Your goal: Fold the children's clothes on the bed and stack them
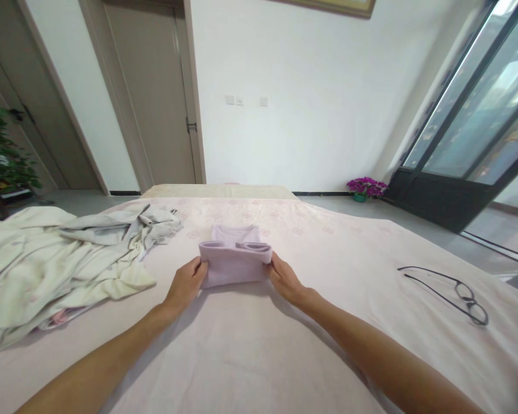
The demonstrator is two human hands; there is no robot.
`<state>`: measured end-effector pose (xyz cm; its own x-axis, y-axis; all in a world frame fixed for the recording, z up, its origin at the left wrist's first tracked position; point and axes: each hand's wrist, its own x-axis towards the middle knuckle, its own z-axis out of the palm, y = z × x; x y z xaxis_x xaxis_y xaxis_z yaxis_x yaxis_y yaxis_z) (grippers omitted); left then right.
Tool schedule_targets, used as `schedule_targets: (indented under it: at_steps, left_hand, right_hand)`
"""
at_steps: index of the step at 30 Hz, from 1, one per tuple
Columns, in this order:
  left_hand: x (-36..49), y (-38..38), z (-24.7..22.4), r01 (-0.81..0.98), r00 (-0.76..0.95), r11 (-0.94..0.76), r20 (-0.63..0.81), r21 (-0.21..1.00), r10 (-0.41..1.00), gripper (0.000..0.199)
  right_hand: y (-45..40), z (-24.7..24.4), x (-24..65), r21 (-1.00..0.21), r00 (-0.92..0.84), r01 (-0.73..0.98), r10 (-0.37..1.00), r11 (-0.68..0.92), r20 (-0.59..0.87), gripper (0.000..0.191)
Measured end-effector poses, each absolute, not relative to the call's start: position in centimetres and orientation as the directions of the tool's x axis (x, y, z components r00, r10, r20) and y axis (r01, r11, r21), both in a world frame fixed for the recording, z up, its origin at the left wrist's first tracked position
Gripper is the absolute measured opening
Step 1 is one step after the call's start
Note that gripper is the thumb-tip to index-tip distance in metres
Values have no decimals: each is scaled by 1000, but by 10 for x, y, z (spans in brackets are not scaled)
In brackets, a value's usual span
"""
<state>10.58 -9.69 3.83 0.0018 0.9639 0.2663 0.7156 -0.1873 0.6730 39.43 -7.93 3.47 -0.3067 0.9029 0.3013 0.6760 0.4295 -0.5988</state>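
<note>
A lilac shirt (237,267), partly folded, lies in the middle of the pink-sheeted surface (242,345). Its near part is lifted and doubled over, while the neckline end stays flat on the sheet behind. My left hand (190,279) grips the left edge of the fold, thumb on top. At the right edge, my right hand (284,279) pinches the same cloth. The fingertips of both hands are partly hidden behind the fabric.
Crumpled cream and grey clothes (82,253) are heaped on the left. Black-framed glasses (464,293) lie on the sheet at the right. Beyond the far edge are a wall, a closed door (151,86) and a pot of purple flowers (366,187).
</note>
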Motion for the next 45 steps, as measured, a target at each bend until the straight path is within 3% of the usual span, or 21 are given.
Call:
schedule_targets:
  at_steps: [4,7,10,12,15,19,22,26,30,33,38,42,45]
  left_hand:
    - [110,-61,38,783,-66,-16,107,621,992,31]
    - [110,-51,36,826,-92,65,21,560,995,40]
    - [109,-56,33,895,-84,43,71,445,994,51]
    - [105,-62,29,917,-8,-84,227,390,974,54]
    - [92,-70,24,859,255,-424,480,285,839,47]
    - [72,-79,22,700,591,-700,436,142,679,55]
    - [66,-81,20,678,651,-730,389,89,652,61]
    - [71,-72,18,702,619,-710,444,59,648,59]
    - [72,-66,25,699,602,-712,484,66,635,43]
    - [62,-82,35,641,632,-762,501,91,592,37]
    - [45,-120,39,506,762,-854,401,121,509,44]
    - [47,-117,33,516,780,-851,356,97,514,56]
    - [52,-106,30,512,749,-846,405,150,525,57]
  right_hand:
    - [-56,38,384,-666,-115,736,992,120,51,51]
    - [-50,41,383,-651,-120,753,993,98,10,58]
    - [-52,42,383,-555,-140,821,990,135,33,58]
    - [-54,42,384,-467,-149,872,988,151,41,57]
    - [-59,44,387,-360,-161,910,975,206,151,55]
    - [-74,50,397,-214,-382,841,826,496,414,50]
    - [-84,53,402,-122,-626,687,668,717,401,56]
    - [-80,49,400,-63,-697,658,638,751,326,62]
    - [-74,50,400,-47,-636,728,700,684,325,46]
    - [-92,60,406,-65,-699,643,620,763,357,42]
    - [-130,68,415,-120,-870,319,341,940,356,59]
    - [-122,57,417,-161,-855,326,363,932,371,65]
    - [-109,48,418,-192,-835,313,366,930,412,57]
